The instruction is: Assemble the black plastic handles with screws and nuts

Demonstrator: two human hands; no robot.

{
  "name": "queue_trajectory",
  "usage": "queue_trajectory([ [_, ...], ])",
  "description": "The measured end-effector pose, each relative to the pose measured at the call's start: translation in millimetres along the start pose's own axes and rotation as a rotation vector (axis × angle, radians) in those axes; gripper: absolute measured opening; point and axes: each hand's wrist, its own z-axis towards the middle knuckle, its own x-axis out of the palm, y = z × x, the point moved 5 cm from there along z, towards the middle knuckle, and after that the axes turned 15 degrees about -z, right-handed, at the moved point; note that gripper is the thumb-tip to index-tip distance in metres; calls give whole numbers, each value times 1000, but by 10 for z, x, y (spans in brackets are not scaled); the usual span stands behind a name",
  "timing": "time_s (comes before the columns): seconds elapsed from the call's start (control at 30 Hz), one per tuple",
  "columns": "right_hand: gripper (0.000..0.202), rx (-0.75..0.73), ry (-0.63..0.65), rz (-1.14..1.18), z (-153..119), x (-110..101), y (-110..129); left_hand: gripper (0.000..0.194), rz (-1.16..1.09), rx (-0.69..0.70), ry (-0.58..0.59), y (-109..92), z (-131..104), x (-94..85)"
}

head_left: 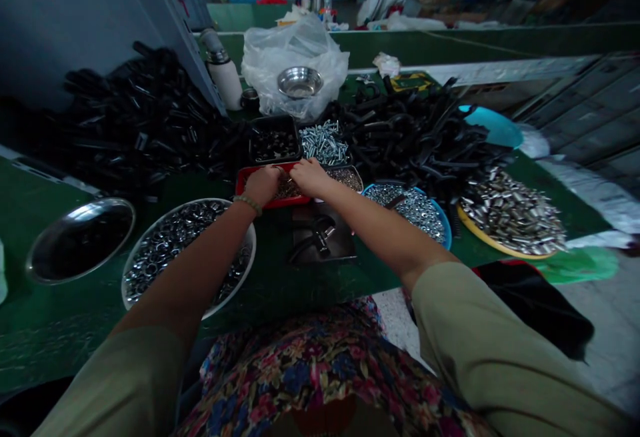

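Both hands reach into a red tray (242,187) of small brownish metal parts. My left hand (263,185), with a beaded bracelet at the wrist, is over its left half, fingers curled down and pressed together. My right hand (311,177) is at the tray's right end, fingers bent toward the left hand. What either hand pinches is hidden or too small to make out. Nearer me, a black curved clamp-like part (313,240) with a shiny metal piece lies on a dark metal plate (345,248). Behind the tray are a black tray (274,159) of small dark parts and a pile of silver screws (324,142).
Black parts are heaped at left (150,110) and right (420,130). A white basin (253,243) of metal rings, a steel bowl (133,213), a blue basin (447,230) and a yellow basin (500,245) stand around my arms. Farther back are a flask (225,80) and a plastic bag (260,50).
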Motion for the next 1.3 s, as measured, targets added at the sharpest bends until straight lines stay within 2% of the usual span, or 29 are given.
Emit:
queue_trajectory([
  [0.13,31,56,-53,90,-53,-42,-70,33,13,-5,-34,-18,-50,39],
  [0.2,35,80,-83,170,-173,-59,-123,34,-26,10,-77,-23,-56,10],
  [0.27,35,100,-137,284,-420,-65,-172,34,-104,23,-122,-10,-57,-27],
  [0.37,29,172,-190,494,-983,11,-211,33,-260,35,-199,35,-53,-69],
  [0.47,19,295,-122,700,-1510,191,-158,43,-448,-11,-327,106,-38,-86],
  [0.53,14,356,-71,810,-1703,290,-81,51,-589,-68,-373,132,-33,-46],
  [0.6,11,394,-81,850,-1754,328,-27,52,-737,-95,-366,103,-61,26],
  [0.7,10,449,-112,798,-1684,338,-19,42,-942,-96,-327,-16,-244,134],
  [0.8,12,458,-58,673,-1597,353,-13,33,-1066,-54,-241,-192,-573,243],
  [0.9,15,365,-17,428,-1558,347,71,37,-1047,-23,-152,-363,-889,390],
  [0.97,18,271,-7,236,-1558,350,166,41,-1014,-7,-138,-435,-1010,508],
  [1.07,22,162,-22,72,-1600,364,287,48,-973,17,-137,-471,-1039,692],
  [1.13,27,159,-69,55,-1679,351,289,51,-929,32,-130,-465,-1004,778],
  [1.23,41,275,-142,45,-1911,301,115,52,-856,75,-120,-482,-962,784],
  [1.3,42,398,-120,-3,-2125,294,-94,52,-774,110,-113,-540,-965,719],
])
